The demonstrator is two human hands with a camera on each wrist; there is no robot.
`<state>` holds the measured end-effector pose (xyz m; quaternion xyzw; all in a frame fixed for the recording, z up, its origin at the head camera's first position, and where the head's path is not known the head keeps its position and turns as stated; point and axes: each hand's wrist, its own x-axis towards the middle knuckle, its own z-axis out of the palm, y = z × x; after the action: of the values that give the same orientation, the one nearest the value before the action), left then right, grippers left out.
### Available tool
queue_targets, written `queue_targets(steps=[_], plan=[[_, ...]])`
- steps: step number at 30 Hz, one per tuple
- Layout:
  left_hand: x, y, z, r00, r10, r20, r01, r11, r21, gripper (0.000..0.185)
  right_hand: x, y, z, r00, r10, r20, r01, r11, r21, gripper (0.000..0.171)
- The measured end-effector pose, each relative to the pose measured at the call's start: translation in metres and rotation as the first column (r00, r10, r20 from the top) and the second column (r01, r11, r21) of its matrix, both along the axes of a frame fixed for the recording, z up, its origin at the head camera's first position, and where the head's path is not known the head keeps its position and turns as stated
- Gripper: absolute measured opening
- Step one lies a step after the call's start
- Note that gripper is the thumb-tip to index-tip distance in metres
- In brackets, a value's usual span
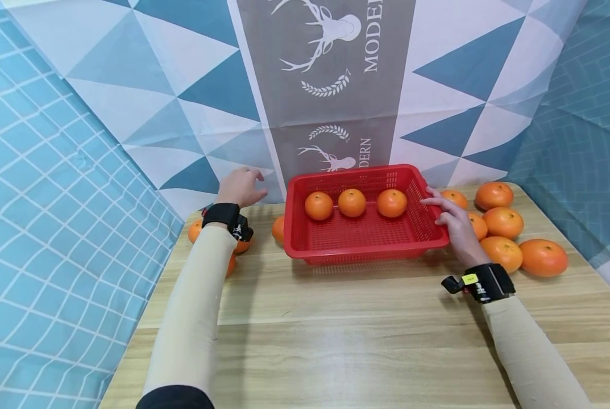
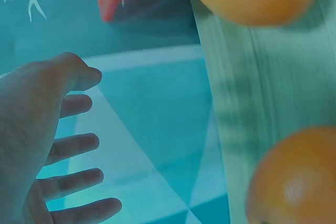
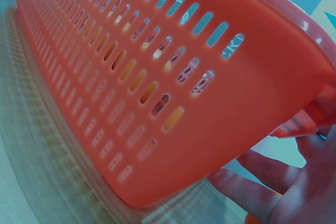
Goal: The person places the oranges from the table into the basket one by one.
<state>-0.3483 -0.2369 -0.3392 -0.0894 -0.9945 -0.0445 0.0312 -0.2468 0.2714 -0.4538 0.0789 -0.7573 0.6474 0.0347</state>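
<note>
Your right hand (image 1: 455,224) lies against the right wall of the red plastic basket (image 1: 366,241), fingers extended along the rim and touching it; in the right wrist view your fingers (image 3: 262,187) sit just under the basket's corner lip, not curled round it. Your left hand (image 1: 240,186) hovers above the far left part of the counter (image 1: 335,318), off the basket's left side and apart from it, fingers spread and relaxed, holding nothing; the left wrist view shows the spread fingers (image 2: 73,145) over the patterned cloth with nothing between them.

The basket stands on the counter toward its far edge, roughly midway between the left and right edges. Three oranges (image 1: 352,203) lie in a row inside it along the far wall. By the right edge of the counter, just beyond your right hand, a cluster of loose oranges (image 1: 504,221) rests on the wood, one of them partly hidden behind your hand. By the left edge, under your left wrist, lie more oranges (image 1: 195,230), partly hidden by your arm, and another orange (image 1: 279,229) sits touching or just beside the basket's left wall. A blue, white and grey backdrop (image 1: 335,85) printed with stag heads hangs behind the counter's far edge
</note>
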Motion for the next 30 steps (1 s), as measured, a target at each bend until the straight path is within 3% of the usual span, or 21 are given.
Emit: queue_targets(steps=[15, 24, 30], plan=[[0.019, -0.066, -0.019, 0.998, 0.052, 0.035, -0.052, 0.999, -0.012, 0.049, 0.002, -0.002, 0.001, 1.0, -0.002, 0.002, 0.002, 1.0, -0.009, 0.059], [0.035, -0.096, -0.017, 0.99, 0.115, 0.087, -0.111, 0.992, -0.053, 0.052, 0.002, -0.002, -0.001, 1.0, -0.004, -0.014, 0.004, 1.0, -0.003, 0.058], [0.043, -0.111, -0.015, 0.984, 0.135, 0.112, -0.133, 0.991, -0.028, 0.051, 0.003, -0.002, 0.0, 1.0, -0.001, -0.016, 0.001, 1.0, -0.01, 0.058]])
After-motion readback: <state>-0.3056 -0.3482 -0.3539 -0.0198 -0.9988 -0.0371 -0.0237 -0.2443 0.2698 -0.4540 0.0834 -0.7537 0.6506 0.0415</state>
